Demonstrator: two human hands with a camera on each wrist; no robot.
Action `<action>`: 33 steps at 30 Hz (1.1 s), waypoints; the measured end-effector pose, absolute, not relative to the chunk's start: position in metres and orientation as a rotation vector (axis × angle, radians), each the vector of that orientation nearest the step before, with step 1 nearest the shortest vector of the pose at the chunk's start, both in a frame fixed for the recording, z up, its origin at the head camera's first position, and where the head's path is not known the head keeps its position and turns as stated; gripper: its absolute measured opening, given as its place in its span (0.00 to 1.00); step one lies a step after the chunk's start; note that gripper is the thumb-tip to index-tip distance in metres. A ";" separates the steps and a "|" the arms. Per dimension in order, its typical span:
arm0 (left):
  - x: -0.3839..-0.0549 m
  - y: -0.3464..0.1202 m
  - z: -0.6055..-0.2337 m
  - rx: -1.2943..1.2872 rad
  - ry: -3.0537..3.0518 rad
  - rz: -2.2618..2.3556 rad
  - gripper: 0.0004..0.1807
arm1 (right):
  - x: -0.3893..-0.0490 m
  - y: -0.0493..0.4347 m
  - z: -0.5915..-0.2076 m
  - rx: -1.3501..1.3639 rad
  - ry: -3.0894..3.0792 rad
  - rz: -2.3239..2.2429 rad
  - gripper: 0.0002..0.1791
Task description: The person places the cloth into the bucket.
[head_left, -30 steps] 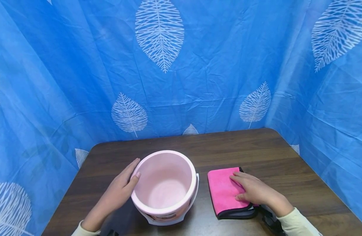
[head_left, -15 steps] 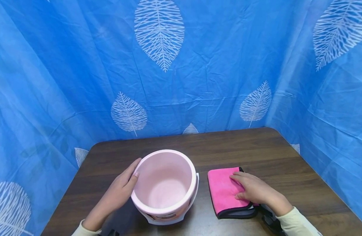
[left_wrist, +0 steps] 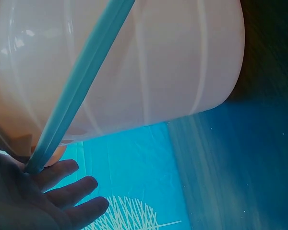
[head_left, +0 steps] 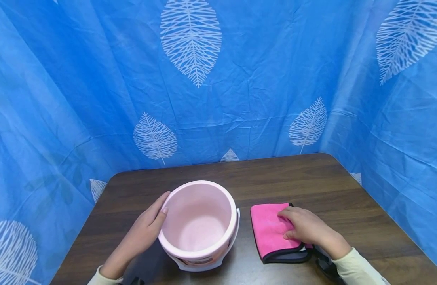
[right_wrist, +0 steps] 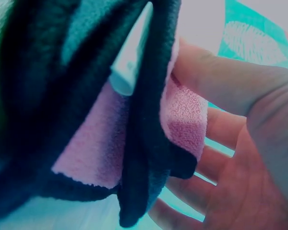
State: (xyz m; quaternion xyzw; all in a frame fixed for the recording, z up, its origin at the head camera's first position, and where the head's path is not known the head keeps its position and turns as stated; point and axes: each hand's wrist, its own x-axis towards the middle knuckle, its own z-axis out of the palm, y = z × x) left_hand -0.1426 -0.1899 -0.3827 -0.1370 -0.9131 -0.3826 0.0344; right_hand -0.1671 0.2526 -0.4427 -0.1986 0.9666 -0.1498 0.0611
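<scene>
A pale pink bucket (head_left: 198, 225) with a white handle (head_left: 236, 233) stands upright on the table. My left hand (head_left: 143, 229) rests against its left side, the thumb at the rim and the fingers along the outside. In the left wrist view several fingers (left_wrist: 72, 191) are extended and spread beside the bucket's wall. Right of the bucket lies a folded bright pink cloth (head_left: 270, 231) with black edging and a grey underside. My right hand (head_left: 307, 227) pinches its right part from above. In the right wrist view a white tag (right_wrist: 129, 57) shows between the cloth's folds.
The dark brown wooden table (head_left: 254, 178) has rounded back corners. Blue curtain (head_left: 236, 103) with white leaf prints hangs behind it and along both sides. Black straps show near both wrists.
The right hand's fingers have drawn in slightly on the cloth, whose surface is a little dented beside them. The left hand and the bucket look almost unmoved.
</scene>
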 end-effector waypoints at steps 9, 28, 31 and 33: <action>-0.142 -0.187 -0.380 -0.408 -2.811 -1.205 0.29 | -0.165 0.255 -0.443 -0.625 2.942 -0.435 0.26; -0.141 -0.187 -0.385 -0.357 -2.787 -1.245 0.29 | -0.167 0.258 -0.446 -0.787 3.021 -0.432 0.17; -0.140 -0.187 -0.385 -0.357 -2.779 -1.259 0.29 | -0.169 0.258 -0.446 -0.785 3.029 -0.457 0.18; -0.140 -0.187 -0.385 -0.365 -2.773 -1.270 0.29 | -0.170 0.258 -0.446 -0.763 3.029 -0.461 0.18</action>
